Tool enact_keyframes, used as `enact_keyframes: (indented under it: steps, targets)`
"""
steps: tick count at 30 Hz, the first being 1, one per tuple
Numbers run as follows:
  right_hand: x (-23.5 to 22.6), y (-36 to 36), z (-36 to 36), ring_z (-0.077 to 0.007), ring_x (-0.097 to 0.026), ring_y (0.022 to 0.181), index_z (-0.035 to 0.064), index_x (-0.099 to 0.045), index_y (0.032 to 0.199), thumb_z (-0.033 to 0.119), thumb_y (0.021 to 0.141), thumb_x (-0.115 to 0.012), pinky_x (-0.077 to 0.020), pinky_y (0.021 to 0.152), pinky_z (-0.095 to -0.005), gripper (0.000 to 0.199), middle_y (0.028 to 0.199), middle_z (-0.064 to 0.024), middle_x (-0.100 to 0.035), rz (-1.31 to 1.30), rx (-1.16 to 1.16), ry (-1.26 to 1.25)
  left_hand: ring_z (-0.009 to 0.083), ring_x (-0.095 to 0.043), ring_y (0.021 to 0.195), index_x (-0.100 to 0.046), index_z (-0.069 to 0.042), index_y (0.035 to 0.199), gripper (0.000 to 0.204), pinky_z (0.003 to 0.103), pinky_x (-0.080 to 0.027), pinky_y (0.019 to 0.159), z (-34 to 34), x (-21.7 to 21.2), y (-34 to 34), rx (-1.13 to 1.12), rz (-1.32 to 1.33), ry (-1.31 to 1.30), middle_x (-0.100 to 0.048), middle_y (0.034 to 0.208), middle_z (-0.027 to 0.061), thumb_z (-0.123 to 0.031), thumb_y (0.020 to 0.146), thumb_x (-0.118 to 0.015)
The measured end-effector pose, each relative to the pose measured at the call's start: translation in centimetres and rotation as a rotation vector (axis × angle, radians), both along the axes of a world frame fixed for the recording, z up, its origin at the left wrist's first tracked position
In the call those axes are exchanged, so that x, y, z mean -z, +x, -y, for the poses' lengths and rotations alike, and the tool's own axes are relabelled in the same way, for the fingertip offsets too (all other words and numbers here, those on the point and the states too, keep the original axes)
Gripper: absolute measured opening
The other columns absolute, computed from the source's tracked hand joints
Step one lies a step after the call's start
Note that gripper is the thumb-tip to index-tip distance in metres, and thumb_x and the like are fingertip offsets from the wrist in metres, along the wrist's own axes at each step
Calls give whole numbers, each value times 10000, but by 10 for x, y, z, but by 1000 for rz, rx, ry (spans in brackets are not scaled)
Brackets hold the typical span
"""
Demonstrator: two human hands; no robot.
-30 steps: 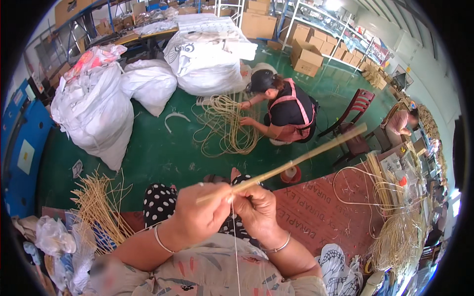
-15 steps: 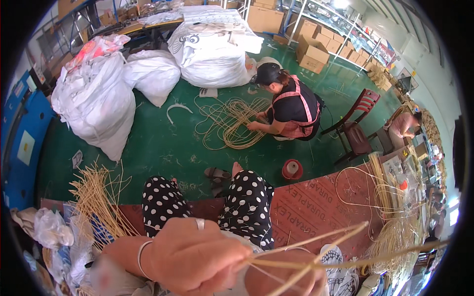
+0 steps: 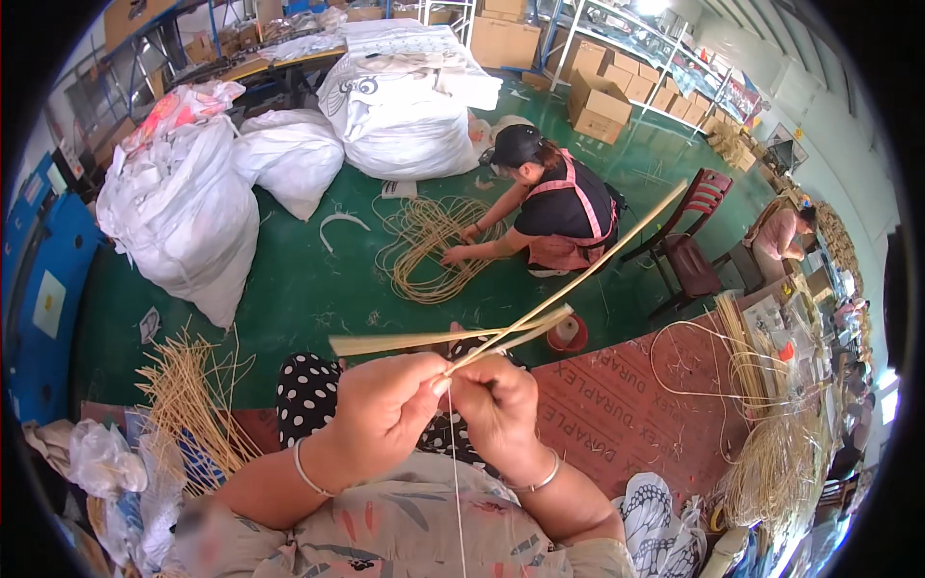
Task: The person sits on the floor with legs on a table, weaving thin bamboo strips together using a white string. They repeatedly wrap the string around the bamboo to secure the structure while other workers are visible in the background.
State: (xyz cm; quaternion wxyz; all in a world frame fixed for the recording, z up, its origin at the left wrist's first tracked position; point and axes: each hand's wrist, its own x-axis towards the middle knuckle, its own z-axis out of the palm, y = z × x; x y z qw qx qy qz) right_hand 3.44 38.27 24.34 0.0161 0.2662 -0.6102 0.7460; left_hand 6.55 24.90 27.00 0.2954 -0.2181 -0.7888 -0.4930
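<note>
Pale flat cane strips [image 3: 482, 337] are crossing where they're being pinched, fanning out left and up-right. One long strip is angling up to the right; a thin strand [image 3: 455, 482] is hanging straight down.

Cane strips [image 3: 501, 337]: pale straw-yellow. Floor [image 3: 318, 289]: green. Sacks [image 3: 183, 212], far left: white. Mat [image 3: 617, 405], near right: reddish-brown. Trousers [image 3: 308, 390]: black, white polka dots. Chair [image 3: 689, 241]: dark red.
</note>
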Motion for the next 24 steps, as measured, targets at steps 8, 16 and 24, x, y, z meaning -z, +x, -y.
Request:
enact_keyframes:
  steps: [8,16,24]
  targets:
    - [-19,0,-37,-232,-559,612,2,-479,969,248,737,-635,-447,532,-297,373,818,-135,-560,-372,-53,258,17,-398,518,-506,71,944,175,172,-281,447,6,-23,16,292,380,366,-502,644,5,-5,794,-555]
    - [-24,4,-23,-255,-586,688,12,-488,965,25,674,-677,-474,598,-322,347,803,-127,-601,-776,315,308,9,-377,528,-498,73,977,281,169,-276,448,-1,-23,15,395,405,372,-467,643,-4,-18,746,-628]
    - [-9,-6,-14,-264,-597,662,48,-492,948,9,711,-636,-475,563,-322,280,793,-123,-600,-713,264,181,7,-373,532,-504,48,1016,329,158,-301,456,-2,-9,9,264,392,303,-484,652,2,-72,753,-662]
